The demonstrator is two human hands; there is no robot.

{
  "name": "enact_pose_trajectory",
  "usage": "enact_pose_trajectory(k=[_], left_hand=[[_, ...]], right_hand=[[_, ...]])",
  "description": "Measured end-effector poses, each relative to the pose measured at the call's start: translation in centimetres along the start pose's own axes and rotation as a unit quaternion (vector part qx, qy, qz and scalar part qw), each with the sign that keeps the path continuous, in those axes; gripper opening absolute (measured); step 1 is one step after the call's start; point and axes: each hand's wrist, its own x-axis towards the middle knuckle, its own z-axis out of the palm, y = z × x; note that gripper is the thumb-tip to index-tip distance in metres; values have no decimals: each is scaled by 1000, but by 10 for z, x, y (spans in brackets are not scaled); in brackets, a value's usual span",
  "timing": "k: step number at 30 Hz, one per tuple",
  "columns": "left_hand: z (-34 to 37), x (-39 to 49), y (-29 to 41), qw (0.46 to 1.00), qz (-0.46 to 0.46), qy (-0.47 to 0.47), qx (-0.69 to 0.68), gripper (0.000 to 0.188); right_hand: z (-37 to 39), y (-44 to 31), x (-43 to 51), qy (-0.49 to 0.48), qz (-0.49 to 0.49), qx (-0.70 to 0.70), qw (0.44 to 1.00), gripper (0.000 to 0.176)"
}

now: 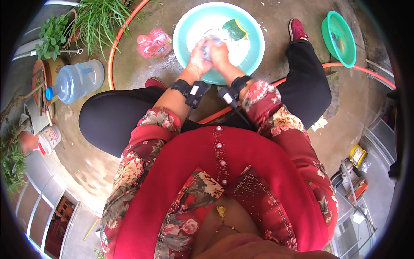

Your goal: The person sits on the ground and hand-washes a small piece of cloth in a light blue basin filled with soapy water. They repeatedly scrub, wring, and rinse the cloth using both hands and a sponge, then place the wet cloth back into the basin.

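Observation:
A turquoise plastic basin [255,48] stands on the wet concrete in front of me, with white suds [237,53] inside. Over the suds, my left hand [200,57] and my right hand [220,53] are pressed together around a small blue-grey item [207,53]. Blur and the fingers hide most of it, so its kind cannot be made out. Beyond my right hand, a green and yellow scouring sponge [235,29] rests on the suds near the basin's far side. Both wrists wear black straps with small devices.
Left of the basin lies a pink detergent bottle [155,43]. A large clear water jug [79,81] lies farther left, near potted plants [53,39]. An orange hose [111,61] curves over the ground. To the right is a green basin [330,42] with some contents.

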Motion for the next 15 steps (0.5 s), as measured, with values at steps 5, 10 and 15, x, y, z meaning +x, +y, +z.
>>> enact_pose_trajectory(k=[5,10,15], left_hand=[[2,-3,7,997,74,-7,13,37],[4,-1,-2,999,34,24,6,37],[7,-8,7,993,75,-82,33,39]], right_hand=[[4,3,1,39,-276,-208,938,43],[2,-8,-2,22,-66,-33,997,42],[14,-15,-21,49,-325,-250,910,33]])
